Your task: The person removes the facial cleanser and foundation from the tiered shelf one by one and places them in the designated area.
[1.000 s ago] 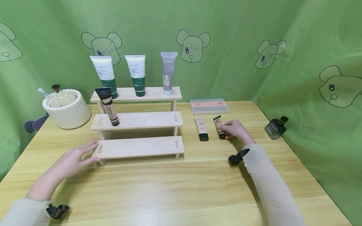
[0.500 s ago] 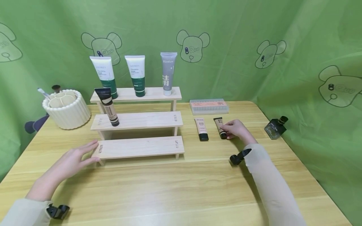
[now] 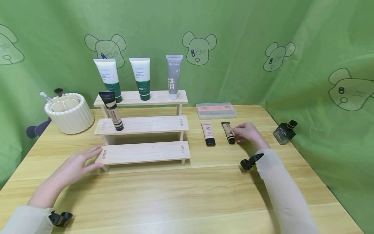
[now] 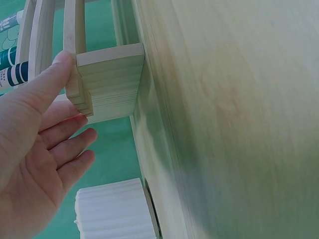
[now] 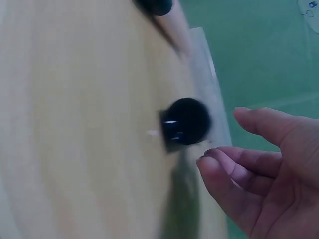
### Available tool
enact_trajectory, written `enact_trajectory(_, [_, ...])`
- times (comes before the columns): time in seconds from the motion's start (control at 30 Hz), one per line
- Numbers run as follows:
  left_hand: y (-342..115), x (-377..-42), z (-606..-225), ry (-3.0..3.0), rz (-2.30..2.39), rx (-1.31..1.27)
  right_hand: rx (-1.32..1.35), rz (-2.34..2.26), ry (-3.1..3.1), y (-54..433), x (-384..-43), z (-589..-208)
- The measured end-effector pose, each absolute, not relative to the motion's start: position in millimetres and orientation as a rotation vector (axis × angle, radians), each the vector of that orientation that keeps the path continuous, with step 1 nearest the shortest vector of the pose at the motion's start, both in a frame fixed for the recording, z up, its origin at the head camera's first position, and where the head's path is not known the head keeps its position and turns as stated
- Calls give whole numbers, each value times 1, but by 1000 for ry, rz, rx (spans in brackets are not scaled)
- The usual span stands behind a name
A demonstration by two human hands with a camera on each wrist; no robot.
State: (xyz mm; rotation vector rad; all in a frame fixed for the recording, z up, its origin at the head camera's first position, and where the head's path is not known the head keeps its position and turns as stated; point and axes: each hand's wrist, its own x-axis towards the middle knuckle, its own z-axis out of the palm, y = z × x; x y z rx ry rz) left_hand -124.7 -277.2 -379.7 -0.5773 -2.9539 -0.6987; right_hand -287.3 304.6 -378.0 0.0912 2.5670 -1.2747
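My left hand (image 3: 73, 165) holds the left end of the bottom step of a three-tier wooden display stand (image 3: 146, 152), thumb at the front corner and fingers at the back. In the left wrist view, the board's end (image 4: 79, 94) lies between thumb and index finger. At the right, my right hand (image 3: 246, 132) is beside a small beige cosmetic tube with a black cap (image 3: 228, 131) lying on the table, fingertips right at its side. The right wrist view shows thumb and fingers apart, clear of the black cap (image 5: 188, 122). A pink BB cream tube (image 3: 207, 131) lies to its left.
Two white-and-green tubes (image 3: 140, 73) and a grey tube (image 3: 173, 76) stand on the top tier, a black-and-beige tube (image 3: 114, 112) on the middle. A white brush holder (image 3: 70, 117), a clear flat case (image 3: 216, 112) and a dark perfume bottle (image 3: 284, 133) stand around.
The small beige tube has shifted slightly right and turned on the table. My right hand has let go of it and drawn a little to the right. The left hand stays put.
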Motion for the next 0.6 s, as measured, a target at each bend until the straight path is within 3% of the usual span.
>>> enact_trajectory(0.3, [-277,-124,-380,-2959,-690,-570,-160,-1312,2674,280,-281,-330])
enact_trajectory(0.6, [-277,-125,-379,-2965,-692,-575,-467,-1349,2739,215,-268,-281])
